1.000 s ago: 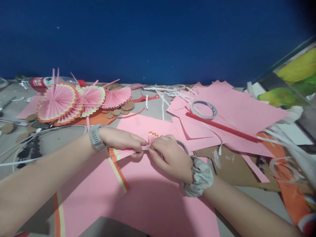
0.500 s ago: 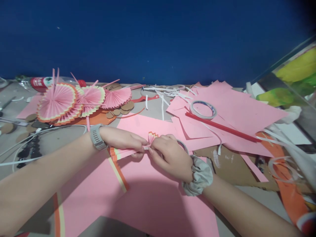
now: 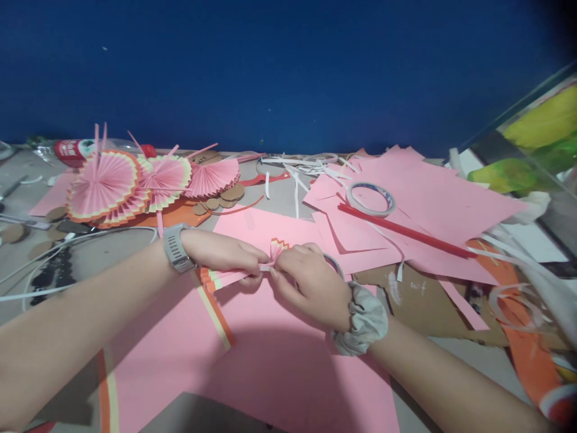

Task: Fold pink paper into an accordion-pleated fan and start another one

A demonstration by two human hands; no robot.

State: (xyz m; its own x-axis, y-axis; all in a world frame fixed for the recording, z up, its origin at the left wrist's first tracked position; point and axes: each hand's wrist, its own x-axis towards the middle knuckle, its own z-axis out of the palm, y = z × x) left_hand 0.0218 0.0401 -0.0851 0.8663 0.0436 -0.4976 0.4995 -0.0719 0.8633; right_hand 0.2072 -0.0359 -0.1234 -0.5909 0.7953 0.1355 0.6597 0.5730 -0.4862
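Both hands meet over a large pink paper sheet [image 3: 279, 367]. My left hand [image 3: 228, 255], with a grey watch on its wrist, pinches a pleated pink paper strip [image 3: 220, 278] with orange and yellow edges. My right hand [image 3: 309, 282], a grey scrunchie on its wrist, is closed on the same folded strip at its middle, where one end fans up [image 3: 278, 247]. A tape roll [image 3: 333, 264] lies half hidden behind my right hand.
Finished pink paper fans [image 3: 135, 180] lie at the back left by a bottle [image 3: 74, 150]. Loose pink sheets [image 3: 433, 210], a tape ring [image 3: 372, 198], a red stick [image 3: 406, 231] and white paper strips [image 3: 297, 171] cover the right. Cardboard [image 3: 428, 300] and orange paper [image 3: 532, 343] lie near the right edge. A blue wall stands behind.
Almost nothing has changed. Both hands stay pinched on the folded strip, with only a slight shift of the view.
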